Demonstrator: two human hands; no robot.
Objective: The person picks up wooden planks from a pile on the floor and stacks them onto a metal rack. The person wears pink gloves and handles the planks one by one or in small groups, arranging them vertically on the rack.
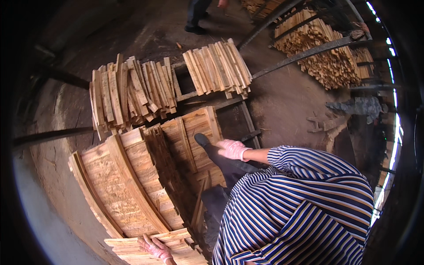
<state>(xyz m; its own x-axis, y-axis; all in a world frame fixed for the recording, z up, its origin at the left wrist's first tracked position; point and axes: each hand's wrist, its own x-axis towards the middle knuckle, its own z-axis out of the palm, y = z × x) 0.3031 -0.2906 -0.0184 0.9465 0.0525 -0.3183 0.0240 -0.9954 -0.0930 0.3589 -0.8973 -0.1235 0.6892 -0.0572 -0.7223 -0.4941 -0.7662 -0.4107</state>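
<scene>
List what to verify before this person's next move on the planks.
1. Left hand on the near plank stack: ok, its fingers lie across the top plank; how firm the grip is, cannot tell.
2. Right hand free: ok, it rests on the dark trouser leg and holds nothing.
3. Footing: cannot tell; the shoe appears set on the leaning board panels.
4. Other person out of the way: ok, standing beyond the slat bundles.
5. Leaning panels steady: cannot tell.

Two bundles of short wooden slats point(132, 90) and point(217, 67) lie ahead; a long stick pile point(324, 53) sits behind dark rails point(304, 54).
</scene>
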